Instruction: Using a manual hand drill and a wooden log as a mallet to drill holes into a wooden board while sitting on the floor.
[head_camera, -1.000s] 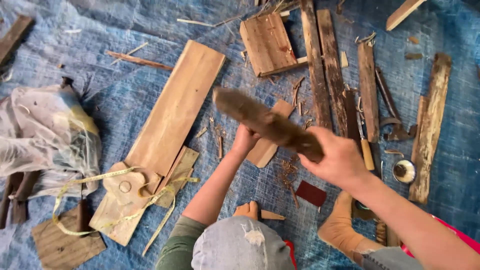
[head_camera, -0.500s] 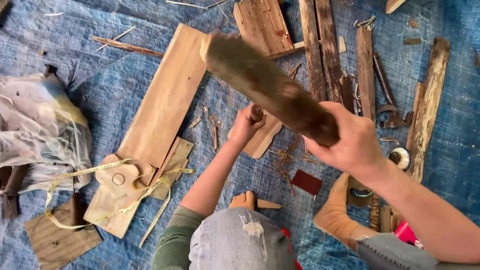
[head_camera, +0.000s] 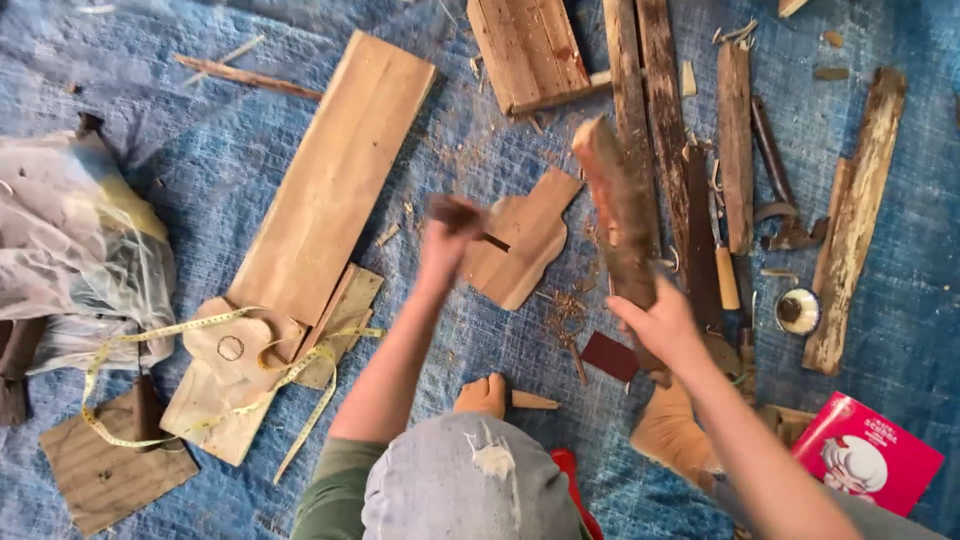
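Head view: a person is sitting over a blue woven tarp (head_camera: 200, 170) spread on the floor.
Right hand (head_camera: 662, 330): fingers are wrapping tight around the lower end of a rough brown wooden billet (head_camera: 618, 215), now standing nearly upright; half a second ago it was lying slantwise across the view.
Left hand (head_camera: 448, 240): blurred, fingers are closing on a small dark chisel-like tool (head_camera: 462, 213) set against a flat, curve-edged cut-out wood piece (head_camera: 525, 245).
Change: the billet is lifting clear while the tool is meeting the cut-out, judged a mallet stroke being readied.
Nearby: long pale plank (head_camera: 335, 185), yellow measuring tape (head_camera: 200, 330).
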